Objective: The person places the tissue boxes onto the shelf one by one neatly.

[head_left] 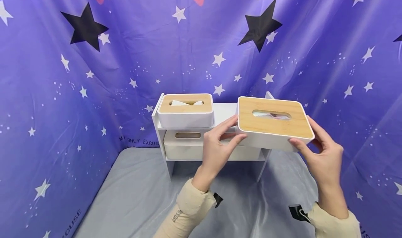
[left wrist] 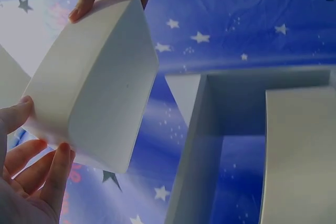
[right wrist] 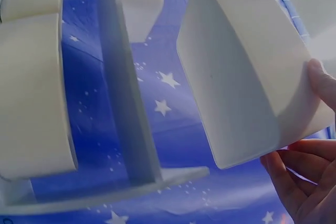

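Note:
Both hands hold a white tissue box (head_left: 270, 124) with a light wooden lid, tilted toward the camera over the right part of a small white shelf unit (head_left: 223, 109). My left hand (head_left: 216, 152) pinches its left end, thumb in front and fingers behind. At the opposite end, my right hand (head_left: 326, 157) grips the right side, thumb on the front wall. Something pale shows through the lid's oval slot. From below, the left wrist view shows the white underside of the tissue box (left wrist: 115, 87). A matching tissue box (head_left: 185, 119) stands on the shelf top's left end, tissue showing in its slot.
A white bin (head_left: 182, 151) with an oval handle hole sits on the lower shelf, partly behind the left forearm. Grey cloth (head_left: 125, 189) covers the surface below the unit. A purple star-patterned curtain (head_left: 141, 39) hangs behind and on both sides.

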Motion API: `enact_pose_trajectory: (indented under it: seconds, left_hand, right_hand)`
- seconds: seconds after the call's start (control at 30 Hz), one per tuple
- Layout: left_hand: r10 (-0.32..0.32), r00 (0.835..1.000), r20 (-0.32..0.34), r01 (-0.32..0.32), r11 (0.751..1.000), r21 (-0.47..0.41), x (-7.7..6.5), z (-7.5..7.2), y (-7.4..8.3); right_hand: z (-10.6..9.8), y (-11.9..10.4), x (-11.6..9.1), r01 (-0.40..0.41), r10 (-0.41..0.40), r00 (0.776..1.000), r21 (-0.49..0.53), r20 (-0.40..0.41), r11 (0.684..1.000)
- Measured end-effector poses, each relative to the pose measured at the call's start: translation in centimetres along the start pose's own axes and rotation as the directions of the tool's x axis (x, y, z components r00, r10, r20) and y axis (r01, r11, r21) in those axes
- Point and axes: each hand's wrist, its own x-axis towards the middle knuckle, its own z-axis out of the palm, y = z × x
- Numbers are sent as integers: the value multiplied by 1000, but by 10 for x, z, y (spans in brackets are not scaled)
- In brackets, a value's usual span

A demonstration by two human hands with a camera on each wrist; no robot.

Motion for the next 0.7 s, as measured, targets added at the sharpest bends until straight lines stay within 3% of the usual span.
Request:
enact_pose_trajectory:
  seconds: [0.27,0.43,0.7]
  left_hand:
    - [-59,997,-43,60,998,36,-2,-13,-16]
    - [-112,990,-88,116,993,37,-6,-16,-28]
    - [-159,981,-110,166,985,55,-5,-13,-42]
  right_hand:
    - [27,7,1,-51,54,997,-65,50,997]
    - [42,13,1,-47,51,996,-50,71,998]
    - [55,24,4,-82,82,996,2,20,997]
